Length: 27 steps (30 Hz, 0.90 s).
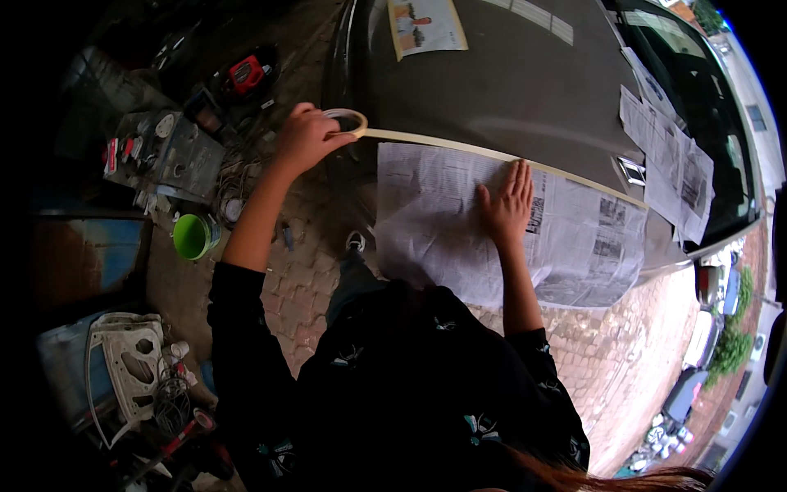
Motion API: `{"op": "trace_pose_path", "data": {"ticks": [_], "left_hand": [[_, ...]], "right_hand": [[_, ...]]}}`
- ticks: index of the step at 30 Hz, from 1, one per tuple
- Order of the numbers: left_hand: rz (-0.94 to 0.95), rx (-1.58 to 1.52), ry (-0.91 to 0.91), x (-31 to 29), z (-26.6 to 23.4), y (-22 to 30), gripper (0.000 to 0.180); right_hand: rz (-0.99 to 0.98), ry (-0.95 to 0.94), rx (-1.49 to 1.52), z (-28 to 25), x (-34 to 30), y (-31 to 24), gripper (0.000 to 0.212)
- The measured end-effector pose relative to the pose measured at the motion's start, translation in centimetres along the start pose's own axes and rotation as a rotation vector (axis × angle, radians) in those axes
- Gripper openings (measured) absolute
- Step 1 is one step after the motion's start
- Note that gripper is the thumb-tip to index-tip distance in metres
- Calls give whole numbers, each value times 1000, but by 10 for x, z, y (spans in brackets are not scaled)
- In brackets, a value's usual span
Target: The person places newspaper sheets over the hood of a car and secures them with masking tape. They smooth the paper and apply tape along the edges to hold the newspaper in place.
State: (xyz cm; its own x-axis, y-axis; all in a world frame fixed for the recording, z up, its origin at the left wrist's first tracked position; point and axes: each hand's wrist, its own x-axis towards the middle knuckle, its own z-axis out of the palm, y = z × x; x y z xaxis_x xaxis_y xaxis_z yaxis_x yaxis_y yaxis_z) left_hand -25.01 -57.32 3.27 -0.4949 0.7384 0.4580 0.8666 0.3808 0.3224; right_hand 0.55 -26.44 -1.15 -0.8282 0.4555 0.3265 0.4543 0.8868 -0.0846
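Note:
My left hand (pixel 310 138) grips a roll of masking tape (pixel 358 118) off the left end of a dark grey car panel (pixel 508 90). From the roll a pale strip of tape (pixel 447 143) runs taut to the right, along the top edge of a newspaper sheet (pixel 434 213) that hangs down the car's near side. My right hand (pixel 510 205) lies flat on the newspaper, fingers stretched out, the fingertips touching the tape strip. Beyond the right hand the strip carries on to the paper's right end, close to a small chrome-edged fitting (pixel 630 170).
More newspaper (pixel 676 164) covers part of the window side at right. A picture sheet (pixel 426 27) is taped on the panel's far part. To the left stand a cluttered grey box (pixel 184 160), a green bucket (pixel 193 238) and a bare door frame (pixel 127 361) on brick paving.

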Motion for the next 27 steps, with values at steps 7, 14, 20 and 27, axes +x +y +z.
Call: {"op": "trace_pose_path", "data": {"ticks": [7,14,20,27], "left_hand": [[-203,41,46,-37,33,-19,39],[-244,97,103,-36,59,-24,41],[-245,94,111,-40,59,-23,40],[-261,90,124,-40,55,-20,40]], "right_hand": [[-20,17,-11,8,-2,-1,82],[-126,-59,119,9,-14,-53,77],[-233,-170,131,22,-25,-97,78],[-353,-239,150,25,-19,-119,80]]}}
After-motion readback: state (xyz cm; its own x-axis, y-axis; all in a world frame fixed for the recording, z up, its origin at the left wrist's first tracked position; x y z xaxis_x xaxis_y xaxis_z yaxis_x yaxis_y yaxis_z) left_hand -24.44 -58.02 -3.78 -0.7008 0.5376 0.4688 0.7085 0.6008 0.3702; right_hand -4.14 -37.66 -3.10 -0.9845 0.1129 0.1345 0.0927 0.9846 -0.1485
